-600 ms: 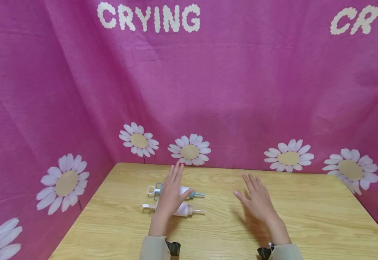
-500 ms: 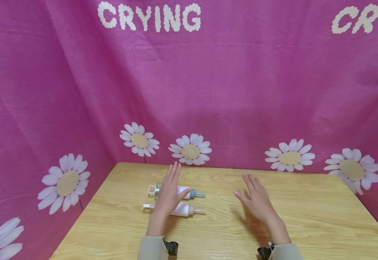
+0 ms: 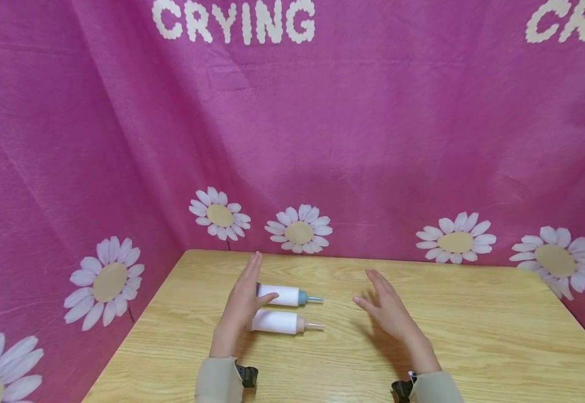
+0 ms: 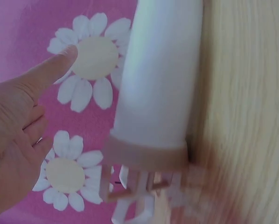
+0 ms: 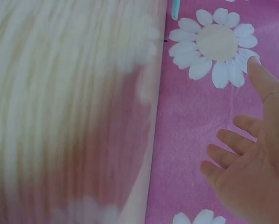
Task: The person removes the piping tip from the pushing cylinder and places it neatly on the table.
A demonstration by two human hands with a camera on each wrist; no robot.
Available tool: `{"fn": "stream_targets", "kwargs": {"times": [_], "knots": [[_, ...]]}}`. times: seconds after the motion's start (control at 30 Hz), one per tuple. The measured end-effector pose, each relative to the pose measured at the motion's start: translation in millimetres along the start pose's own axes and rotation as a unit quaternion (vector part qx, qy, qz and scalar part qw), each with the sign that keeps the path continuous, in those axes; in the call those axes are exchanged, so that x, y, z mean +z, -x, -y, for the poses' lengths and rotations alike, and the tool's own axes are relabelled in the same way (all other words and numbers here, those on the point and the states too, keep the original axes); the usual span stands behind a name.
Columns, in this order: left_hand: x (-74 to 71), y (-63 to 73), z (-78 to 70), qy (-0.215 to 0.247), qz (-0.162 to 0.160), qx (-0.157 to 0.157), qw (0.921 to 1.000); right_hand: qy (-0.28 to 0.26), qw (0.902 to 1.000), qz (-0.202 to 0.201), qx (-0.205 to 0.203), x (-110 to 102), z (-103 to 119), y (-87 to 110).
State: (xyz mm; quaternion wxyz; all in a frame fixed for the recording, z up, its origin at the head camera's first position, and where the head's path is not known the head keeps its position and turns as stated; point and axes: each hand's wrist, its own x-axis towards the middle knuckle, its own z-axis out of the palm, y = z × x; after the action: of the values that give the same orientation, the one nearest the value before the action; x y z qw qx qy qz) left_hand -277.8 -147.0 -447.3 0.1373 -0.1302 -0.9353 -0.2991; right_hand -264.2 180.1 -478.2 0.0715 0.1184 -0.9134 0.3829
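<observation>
Two white syringes with long nozzles lie side by side on the wooden table in the head view. The farther syringe (image 3: 283, 295) has a blue front collar, the nearer one (image 3: 276, 322) a beige collar. My left hand (image 3: 241, 302) hovers over their handle ends and hides these, fingers straight and thumb apart. In the left wrist view the beige-trimmed syringe (image 4: 159, 79) looms large beside that hand (image 4: 16, 140), which holds nothing. My right hand (image 3: 389, 310) hangs over the table to the right of the nozzles, fingers extended, holding nothing.
The wooden table (image 3: 473, 330) reaches back to a pink cloth (image 3: 363, 123) printed with daisies and white letters. Cloth also hangs along the left side. A dark wrist-worn device (image 3: 247, 376) sits at the left sleeve, another (image 3: 402, 390) at the right.
My left hand has shifted left, uncovering more of both white barrels while covering their handles. The right hand has moved slightly left. The head view has tilted down a little.
</observation>
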Motion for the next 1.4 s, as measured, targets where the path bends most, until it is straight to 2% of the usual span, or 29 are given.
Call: {"fn": "stream_targets", "kwargs": {"times": [0.23,0.4,0.53,0.77,1.03,1.2,1.4], "knots": [[-4.1,-1.3,17.4,0.014,0.033,-0.036,0.9987,-0.002,0.9999,0.0,-0.012,13.9,2.9,-6.9],[-7.3,-2.5,27.6,0.023,0.051,-0.044,0.9975,-0.006,0.9998,0.007,-0.016,23.1,6.9,-12.9],[-9.2,-4.0,34.3,0.03,0.062,-0.039,0.9969,-0.016,0.9996,0.014,-0.018,32.2,9.9,-18.9],[-12.0,-12.8,44.6,0.014,0.086,-0.004,0.9962,-0.042,0.9984,0.034,-0.016,51.7,16.2,-31.0],[-16.1,-21.9,44.1,0.031,0.147,-0.038,0.988,-0.051,0.9967,0.045,-0.045,73.0,23.5,-43.0],[-15.6,-22.5,41.4,0.027,0.176,-0.057,0.9824,-0.069,0.995,0.063,-0.036,82.2,27.7,-47.6],[-13.1,-21.6,41.6,0.017,0.186,-0.067,0.9801,-0.083,0.9925,0.08,-0.042,89.3,30.3,-50.3]]}}
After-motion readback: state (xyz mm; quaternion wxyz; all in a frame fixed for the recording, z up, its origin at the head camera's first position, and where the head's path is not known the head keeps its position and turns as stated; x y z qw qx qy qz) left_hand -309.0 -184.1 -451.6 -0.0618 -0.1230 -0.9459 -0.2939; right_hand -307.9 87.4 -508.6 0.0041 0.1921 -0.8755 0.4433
